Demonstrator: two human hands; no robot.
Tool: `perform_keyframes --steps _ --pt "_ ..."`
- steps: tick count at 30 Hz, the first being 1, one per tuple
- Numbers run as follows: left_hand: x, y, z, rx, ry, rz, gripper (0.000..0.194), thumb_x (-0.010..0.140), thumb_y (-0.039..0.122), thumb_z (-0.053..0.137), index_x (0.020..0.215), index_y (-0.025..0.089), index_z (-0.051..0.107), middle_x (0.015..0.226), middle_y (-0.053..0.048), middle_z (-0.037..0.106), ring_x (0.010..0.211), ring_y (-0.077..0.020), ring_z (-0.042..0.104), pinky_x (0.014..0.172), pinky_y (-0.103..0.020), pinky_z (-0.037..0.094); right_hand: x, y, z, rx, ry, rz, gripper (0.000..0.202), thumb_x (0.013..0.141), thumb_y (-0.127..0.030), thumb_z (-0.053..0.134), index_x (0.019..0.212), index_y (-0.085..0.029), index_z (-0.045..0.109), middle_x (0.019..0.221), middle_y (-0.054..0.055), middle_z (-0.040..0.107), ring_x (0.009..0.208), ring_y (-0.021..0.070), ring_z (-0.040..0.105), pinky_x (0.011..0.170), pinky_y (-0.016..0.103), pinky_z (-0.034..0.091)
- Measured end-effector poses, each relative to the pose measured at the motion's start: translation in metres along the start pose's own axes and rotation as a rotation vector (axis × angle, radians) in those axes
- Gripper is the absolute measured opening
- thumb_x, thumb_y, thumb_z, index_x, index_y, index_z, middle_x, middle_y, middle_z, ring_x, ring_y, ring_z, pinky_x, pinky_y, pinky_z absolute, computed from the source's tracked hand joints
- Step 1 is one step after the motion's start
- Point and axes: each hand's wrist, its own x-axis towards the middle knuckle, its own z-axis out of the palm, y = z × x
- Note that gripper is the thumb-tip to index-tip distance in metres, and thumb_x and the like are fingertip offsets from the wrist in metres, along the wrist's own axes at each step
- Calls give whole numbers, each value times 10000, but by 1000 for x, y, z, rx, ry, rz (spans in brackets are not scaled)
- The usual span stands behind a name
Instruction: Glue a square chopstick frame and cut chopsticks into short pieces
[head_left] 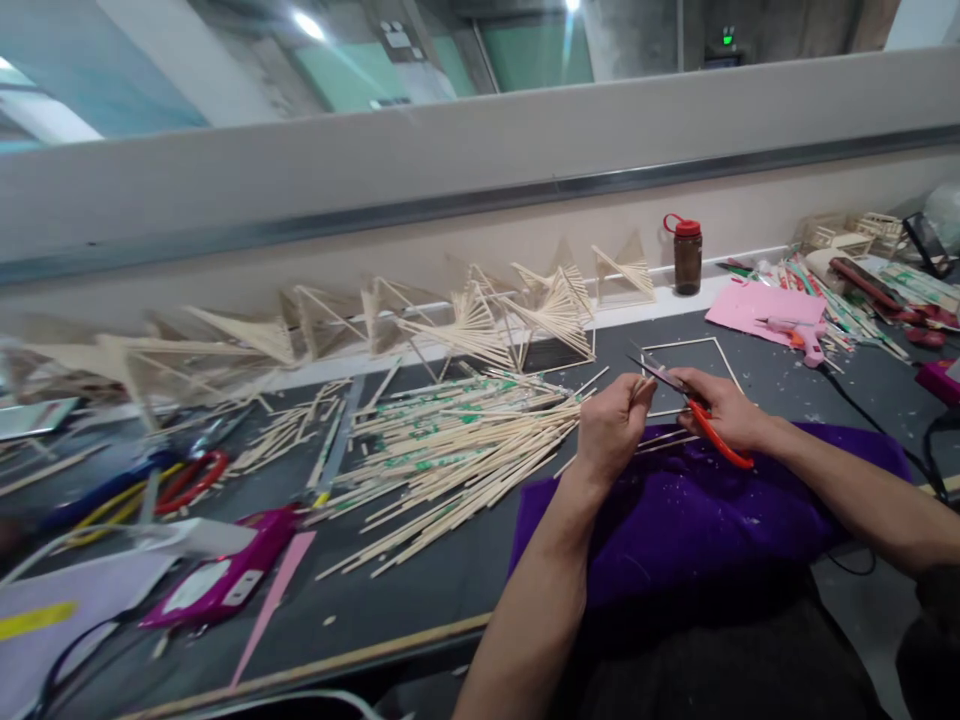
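My right hand (721, 408) is closed round a pair of scissors with orange handles (721, 440), its dark blades pointing up and left. Close beside it, my left hand (611, 428) is pinched shut on a thin wooden stick (643, 381), of which only a short end shows near the blades. Whether the blades touch the stick cannot be told. Both hands are above a purple cloth (675, 520) at the table edge. Behind them lies a square outline of thin sticks (679, 345). A big heap of wooden sticks (465, 460) spreads left of my left hand.
Several stick models (540, 310) stand along the wall. A brown bottle with a red lid (688, 258) stands behind. A pink glue gun (806, 338) rests on pink paper (739, 303), its cord trailing right. Left are red-handled pliers (191, 483) and a magenta power strip (232, 570).
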Motion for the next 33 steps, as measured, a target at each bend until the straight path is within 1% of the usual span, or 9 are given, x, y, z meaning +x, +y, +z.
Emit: perform_keyframes --steps 4,7,9,13,18,20,27,30,33 --pt "0 2 0 6 -29 -7 286 945 354 437 785 177 595 611 11 602 536 -95 535 570 -204 382 -1 4 2 -5 4 -14 534 750 -212 559 1277 -230 476 1044 50 638 730 157 556 741 333 464" --pt "0 2 1 18 -34 -13 309 953 356 416 774 178 596 622 5 600 546 -96 529 573 -204 385 -2 7 4 0 9 -16 519 767 -249 575 1275 -218 474 1092 67 632 795 178 581 771 349 472" --pt "0 2 1 21 -49 -29 307 954 355 413 786 180 600 630 3 604 551 -96 531 573 -202 388 -3 8 5 11 9 -8 528 763 -244 583 1278 -215 471 1122 73 623 838 187 591 789 351 476" --pt "-3 2 -1 33 -77 -40 299 957 346 412 812 188 620 630 6 615 544 -93 539 570 -198 395 -3 6 5 26 -13 1 510 765 -214 574 1263 -242 470 1058 47 621 805 179 589 753 336 487" --pt "-5 3 -4 63 -20 24 289 961 321 407 835 189 630 648 -4 645 552 -99 572 556 -200 406 -4 0 4 6 -21 -30 501 781 -210 566 1260 -281 437 1010 47 600 797 192 582 721 342 497" --pt "-4 4 -6 72 -15 45 291 963 308 402 822 190 628 650 -8 653 553 -100 581 550 -200 407 -4 -1 4 3 -26 -30 504 788 -215 563 1266 -287 421 1001 54 593 800 198 582 717 346 500" --pt "-2 0 -10 77 13 120 237 949 252 429 845 178 628 645 -7 660 551 -101 594 530 -196 402 -3 -2 7 -40 3 -66 520 783 -265 594 1273 -253 420 937 53 575 773 195 555 706 336 489" --pt "-1 -2 -7 73 34 151 243 952 249 428 828 170 622 644 -9 662 548 -98 596 527 -196 400 -4 1 7 -46 -1 -67 511 795 -279 585 1278 -245 422 990 66 594 810 202 572 729 341 491" --pt "-3 0 -4 71 40 146 254 955 259 428 817 175 624 649 -11 669 558 -98 604 534 -198 404 -4 4 5 -87 18 -114 519 816 -309 570 1304 -236 408 1022 80 605 844 213 584 746 353 495"
